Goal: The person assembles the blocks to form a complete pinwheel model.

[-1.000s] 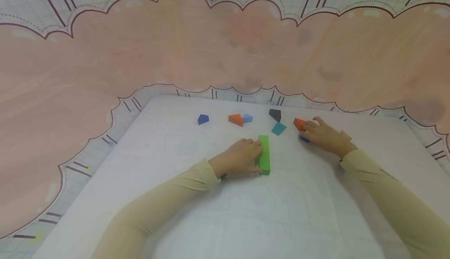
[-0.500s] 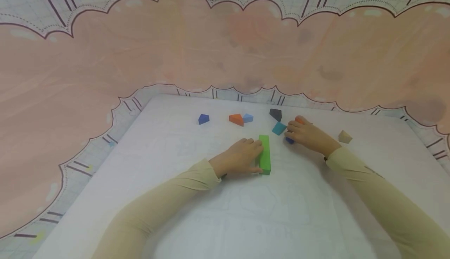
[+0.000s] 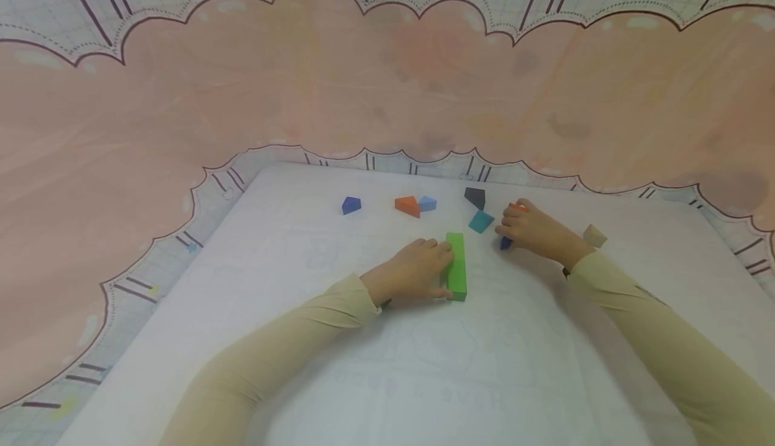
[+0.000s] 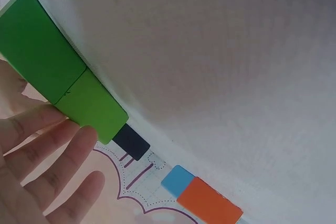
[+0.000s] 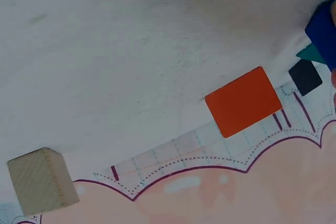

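Two green blocks stand end to end in one row, a light green block (image 4: 97, 106) and a darker green block (image 4: 42, 43). My left hand (image 3: 408, 271) lies along their left side, its fingers spread and nearly straight, fingertips against the light one. The thumb is at the near end of the row. To the right, my right hand (image 3: 539, 231) pinches a dark blue block (image 5: 321, 32), mostly covered by the fingers in the head view. An orange block (image 5: 244, 102) stands just beyond that hand, its top (image 3: 517, 206) showing past the knuckles.
Beyond the hands lie a teal block (image 3: 481, 221), a black block (image 3: 475, 197), another orange block (image 3: 407, 206) against a light blue one (image 3: 427, 203), and a blue block (image 3: 351, 205) farther left. A bare wooden block (image 3: 595, 235) sits right of the right wrist. White cloth (image 3: 303, 379) covers the table.
My right hand has moved left with the blue block, away from the wooden block, then slightly back right, the blue block turning under the fingers. The left hand and green blocks stay put.
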`<state>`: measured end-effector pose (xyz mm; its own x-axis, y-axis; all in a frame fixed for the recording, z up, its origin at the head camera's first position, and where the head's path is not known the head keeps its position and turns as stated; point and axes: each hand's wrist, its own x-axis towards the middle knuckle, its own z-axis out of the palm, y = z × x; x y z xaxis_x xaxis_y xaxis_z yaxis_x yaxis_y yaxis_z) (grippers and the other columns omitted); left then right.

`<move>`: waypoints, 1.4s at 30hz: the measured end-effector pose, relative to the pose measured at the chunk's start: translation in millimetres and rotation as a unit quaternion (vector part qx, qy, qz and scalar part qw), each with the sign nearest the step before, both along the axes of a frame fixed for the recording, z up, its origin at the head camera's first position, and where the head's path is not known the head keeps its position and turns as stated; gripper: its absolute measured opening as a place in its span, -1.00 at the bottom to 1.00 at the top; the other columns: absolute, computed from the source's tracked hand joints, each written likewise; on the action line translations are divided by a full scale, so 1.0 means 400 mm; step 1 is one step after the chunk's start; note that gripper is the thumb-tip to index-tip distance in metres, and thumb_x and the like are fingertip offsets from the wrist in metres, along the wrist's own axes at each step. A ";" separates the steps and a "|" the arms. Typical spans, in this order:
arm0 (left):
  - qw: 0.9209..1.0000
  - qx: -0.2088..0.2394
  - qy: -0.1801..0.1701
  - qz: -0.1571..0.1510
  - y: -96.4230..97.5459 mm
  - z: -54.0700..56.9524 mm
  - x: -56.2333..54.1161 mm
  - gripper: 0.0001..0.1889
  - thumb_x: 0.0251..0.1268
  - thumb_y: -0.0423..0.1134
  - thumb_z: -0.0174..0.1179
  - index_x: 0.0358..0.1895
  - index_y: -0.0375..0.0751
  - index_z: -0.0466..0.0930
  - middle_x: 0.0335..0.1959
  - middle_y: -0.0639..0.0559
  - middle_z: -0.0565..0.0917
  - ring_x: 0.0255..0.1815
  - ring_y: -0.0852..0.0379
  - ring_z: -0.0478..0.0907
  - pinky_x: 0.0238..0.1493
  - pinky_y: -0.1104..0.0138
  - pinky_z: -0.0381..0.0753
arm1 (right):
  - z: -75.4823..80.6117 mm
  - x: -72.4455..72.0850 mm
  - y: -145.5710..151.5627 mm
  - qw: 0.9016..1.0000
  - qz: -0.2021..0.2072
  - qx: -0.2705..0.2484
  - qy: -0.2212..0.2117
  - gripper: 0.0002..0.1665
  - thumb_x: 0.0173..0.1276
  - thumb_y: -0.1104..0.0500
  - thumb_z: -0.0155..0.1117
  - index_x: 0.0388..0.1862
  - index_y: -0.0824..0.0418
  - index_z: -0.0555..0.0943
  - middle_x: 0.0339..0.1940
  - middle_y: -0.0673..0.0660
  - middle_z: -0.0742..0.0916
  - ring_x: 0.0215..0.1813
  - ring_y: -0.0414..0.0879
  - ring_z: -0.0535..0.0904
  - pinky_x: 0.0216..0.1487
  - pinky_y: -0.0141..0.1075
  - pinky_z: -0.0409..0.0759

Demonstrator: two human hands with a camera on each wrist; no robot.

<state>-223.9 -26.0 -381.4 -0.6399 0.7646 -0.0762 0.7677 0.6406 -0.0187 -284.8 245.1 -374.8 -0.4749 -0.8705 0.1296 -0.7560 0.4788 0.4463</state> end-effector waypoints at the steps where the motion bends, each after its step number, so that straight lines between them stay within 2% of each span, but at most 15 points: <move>1: 1.000 0.000 0.000 -0.001 0.000 0.000 0.000 -0.38 0.17 0.26 0.12 0.15 -0.10 0.38 0.19 0.03 0.46 0.05 0.15 0.40 0.18 0.29 0.40 | 0.001 0.003 0.003 1.000 -0.003 0.001 0.000 -0.63 -0.16 0.20 0.53 -0.36 0.17 0.57 -0.35 0.10 0.69 -0.14 0.03 0.55 0.03 -0.01 0.48; 5: 1.000 0.000 0.000 -0.003 -0.001 0.003 0.003 -0.39 0.17 0.26 0.12 0.13 -0.10 0.39 0.17 0.04 0.46 0.03 0.15 0.40 0.18 0.29 0.40 | 0.005 0.015 0.012 1.000 -0.016 0.002 -0.007 -0.68 -0.09 0.41 0.45 -0.33 0.21 0.59 -0.28 0.14 0.72 -0.04 0.07 0.57 0.04 0.02 0.49; 8: 1.000 0.000 0.001 -0.005 -0.002 0.003 0.002 -0.40 0.18 0.26 0.12 0.13 -0.10 0.39 0.16 0.04 0.46 0.03 0.15 0.40 0.18 0.29 0.40 | 0.006 0.022 0.015 1.000 -0.023 0.000 -0.011 -0.68 -0.07 0.49 0.39 -0.32 0.24 0.60 -0.23 0.16 0.73 0.02 0.09 0.57 0.05 0.03 0.49; 18: 1.000 -0.007 -0.007 -0.006 0.000 0.002 -0.004 -0.38 0.18 0.26 0.12 0.16 -0.09 0.38 0.22 0.03 0.44 0.11 0.13 0.39 0.26 0.27 0.37 | -0.004 0.017 -0.030 0.999 -0.028 -0.027 0.006 -0.79 0.00 0.36 0.42 -0.34 0.21 0.64 -0.32 0.11 0.71 -0.12 0.03 0.55 0.00 -0.07 0.44; 22: 1.000 -0.014 -0.003 -0.006 0.002 0.005 -0.005 -0.36 0.18 0.26 0.11 0.18 -0.11 0.37 0.25 0.01 0.43 0.15 0.11 0.40 0.27 0.26 0.37 | -0.006 0.013 -0.061 0.998 -0.047 -0.029 -0.005 -0.77 0.03 0.31 0.41 -0.27 0.22 0.66 -0.27 0.14 0.73 -0.09 0.04 0.57 0.07 -0.06 0.45; 27: 1.000 -0.018 0.003 -0.008 0.004 0.001 -0.009 -0.35 0.18 0.28 0.10 0.19 -0.12 0.37 0.26 -0.01 0.42 0.18 0.09 0.40 0.29 0.24 0.36 | -0.011 0.001 -0.096 0.997 -0.070 -0.028 -0.016 -0.72 0.06 0.32 0.39 -0.18 0.17 0.66 -0.20 0.14 0.74 -0.01 0.05 0.57 0.19 0.05 0.42; 36: 1.000 -0.005 -0.018 -0.004 0.001 0.000 -0.012 -0.33 0.18 0.26 0.12 0.22 -0.11 0.35 0.29 0.00 0.40 0.22 0.09 0.38 0.34 0.23 0.32 | -0.017 -0.022 -0.155 0.993 -0.092 -0.044 -0.060 -0.61 0.14 0.36 0.33 -0.05 0.07 0.64 -0.17 0.10 0.71 0.04 0.04 0.53 0.23 0.10 0.39; 42: 1.000 -0.007 -0.005 -0.014 0.000 0.001 -0.011 -0.34 0.18 0.25 0.12 0.21 -0.12 0.36 0.23 0.01 0.43 0.13 0.12 0.40 0.27 0.25 0.38 | -0.014 -0.022 -0.179 0.992 -0.093 -0.042 -0.080 -0.63 0.18 0.29 0.32 -0.02 0.02 0.64 -0.17 0.10 0.71 0.05 0.03 0.53 0.21 0.08 0.40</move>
<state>-228.3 -26.1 -380.8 -0.6174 0.7811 -0.0934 0.7855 0.6186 -0.0192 -293.5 173.4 -380.2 -0.6460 -0.7557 0.1080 -0.7097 0.6466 0.2798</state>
